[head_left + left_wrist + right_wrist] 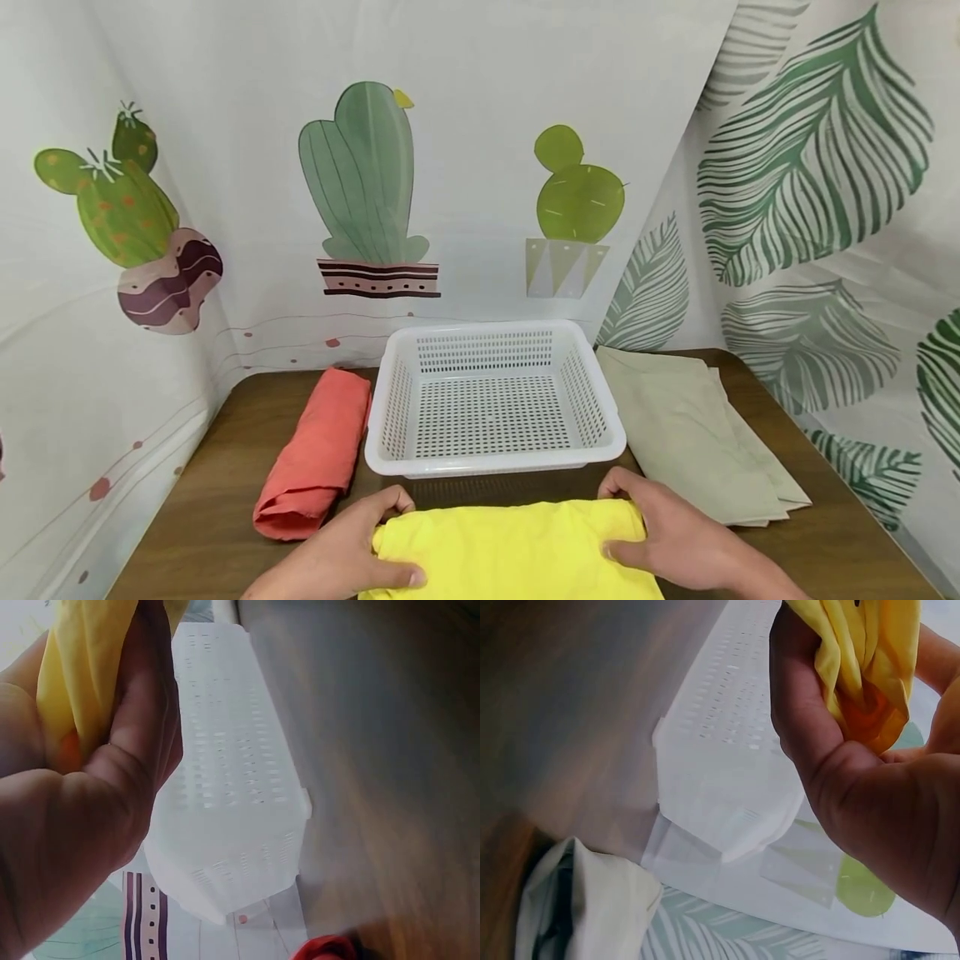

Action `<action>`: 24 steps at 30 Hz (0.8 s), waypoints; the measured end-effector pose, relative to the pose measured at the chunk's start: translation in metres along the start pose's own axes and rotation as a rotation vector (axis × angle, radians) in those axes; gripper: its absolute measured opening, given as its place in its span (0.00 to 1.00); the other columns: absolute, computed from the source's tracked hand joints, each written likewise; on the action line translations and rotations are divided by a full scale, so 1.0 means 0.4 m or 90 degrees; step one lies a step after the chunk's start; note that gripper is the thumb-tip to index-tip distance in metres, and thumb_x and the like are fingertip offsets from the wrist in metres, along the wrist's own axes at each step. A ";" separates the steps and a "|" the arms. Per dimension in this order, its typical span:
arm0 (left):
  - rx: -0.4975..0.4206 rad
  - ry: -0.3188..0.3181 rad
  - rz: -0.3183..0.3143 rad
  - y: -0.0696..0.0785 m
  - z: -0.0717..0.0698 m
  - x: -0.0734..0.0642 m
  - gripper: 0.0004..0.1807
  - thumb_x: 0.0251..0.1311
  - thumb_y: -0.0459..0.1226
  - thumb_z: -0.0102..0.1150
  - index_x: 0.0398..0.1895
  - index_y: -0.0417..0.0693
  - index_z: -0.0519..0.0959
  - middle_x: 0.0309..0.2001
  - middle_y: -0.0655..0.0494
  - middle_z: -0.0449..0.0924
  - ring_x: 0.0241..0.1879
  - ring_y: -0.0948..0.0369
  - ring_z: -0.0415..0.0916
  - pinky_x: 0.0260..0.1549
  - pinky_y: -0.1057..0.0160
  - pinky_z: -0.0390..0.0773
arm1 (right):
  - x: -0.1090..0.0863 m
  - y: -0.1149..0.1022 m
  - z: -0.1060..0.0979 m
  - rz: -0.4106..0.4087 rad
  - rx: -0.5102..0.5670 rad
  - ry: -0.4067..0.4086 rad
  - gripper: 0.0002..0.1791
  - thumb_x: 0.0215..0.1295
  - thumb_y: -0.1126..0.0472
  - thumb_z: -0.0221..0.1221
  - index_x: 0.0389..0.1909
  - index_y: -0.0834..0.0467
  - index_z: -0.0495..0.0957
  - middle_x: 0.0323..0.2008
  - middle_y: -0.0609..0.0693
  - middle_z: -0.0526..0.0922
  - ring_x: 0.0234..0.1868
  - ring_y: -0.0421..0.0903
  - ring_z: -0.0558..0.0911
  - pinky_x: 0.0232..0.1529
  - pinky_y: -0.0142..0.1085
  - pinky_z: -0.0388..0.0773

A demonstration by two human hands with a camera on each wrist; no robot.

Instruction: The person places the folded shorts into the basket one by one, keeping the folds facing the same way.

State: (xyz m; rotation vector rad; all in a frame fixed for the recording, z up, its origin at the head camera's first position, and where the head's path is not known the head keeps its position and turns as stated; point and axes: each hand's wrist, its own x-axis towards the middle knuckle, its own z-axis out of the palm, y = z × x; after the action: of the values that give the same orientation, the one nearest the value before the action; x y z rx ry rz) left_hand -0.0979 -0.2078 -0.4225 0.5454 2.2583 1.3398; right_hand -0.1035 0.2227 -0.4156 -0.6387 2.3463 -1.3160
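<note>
A folded yellow cloth [510,550] spans the near edge of the head view, its lower part cut off by the frame. My left hand [348,550] grips its left end, thumb on the near side and fingers curled behind. At the other end, my right hand [671,533] holds the cloth the same way. In the left wrist view, the yellow fabric [86,667] is bunched between thumb and fingers. Loose folds of the cloth [866,675] show within the grasp in the right wrist view. Just beyond both hands stands a white plastic basket [495,465] with nothing in it.
A rolled red cloth [318,454] lies left of the basket on the brown wooden table [202,517]. Folded beige-grey cloth [690,433] lies to the right. Behind the table hangs a white sheet [480,167] printed with cacti and leaves.
</note>
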 end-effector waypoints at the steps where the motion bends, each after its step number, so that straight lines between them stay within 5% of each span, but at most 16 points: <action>1: -0.003 -0.004 0.000 0.003 -0.002 -0.002 0.25 0.57 0.46 0.80 0.50 0.52 0.74 0.41 0.57 0.83 0.39 0.62 0.82 0.39 0.67 0.79 | -0.002 -0.003 -0.002 -0.005 -0.004 0.004 0.19 0.66 0.62 0.71 0.49 0.58 0.71 0.35 0.49 0.79 0.37 0.37 0.79 0.38 0.31 0.78; 10: -0.006 0.007 0.013 0.026 -0.010 -0.017 0.24 0.57 0.42 0.79 0.51 0.53 0.75 0.41 0.55 0.82 0.38 0.62 0.81 0.38 0.67 0.79 | -0.016 -0.023 -0.016 -0.023 -0.016 0.016 0.20 0.66 0.61 0.72 0.49 0.56 0.71 0.36 0.49 0.79 0.37 0.37 0.80 0.38 0.32 0.79; 24: -0.049 0.056 -0.024 0.057 -0.028 -0.013 0.30 0.58 0.40 0.80 0.58 0.43 0.73 0.45 0.52 0.83 0.43 0.59 0.83 0.43 0.68 0.81 | -0.015 -0.045 -0.037 -0.075 -0.052 0.070 0.20 0.64 0.62 0.73 0.50 0.57 0.72 0.36 0.45 0.80 0.37 0.35 0.80 0.38 0.31 0.79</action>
State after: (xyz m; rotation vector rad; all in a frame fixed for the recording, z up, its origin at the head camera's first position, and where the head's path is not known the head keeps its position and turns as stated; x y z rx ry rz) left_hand -0.0976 -0.2083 -0.3967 0.4225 2.2642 1.4517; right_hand -0.1024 0.2279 -0.3921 -0.7577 2.4963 -1.3425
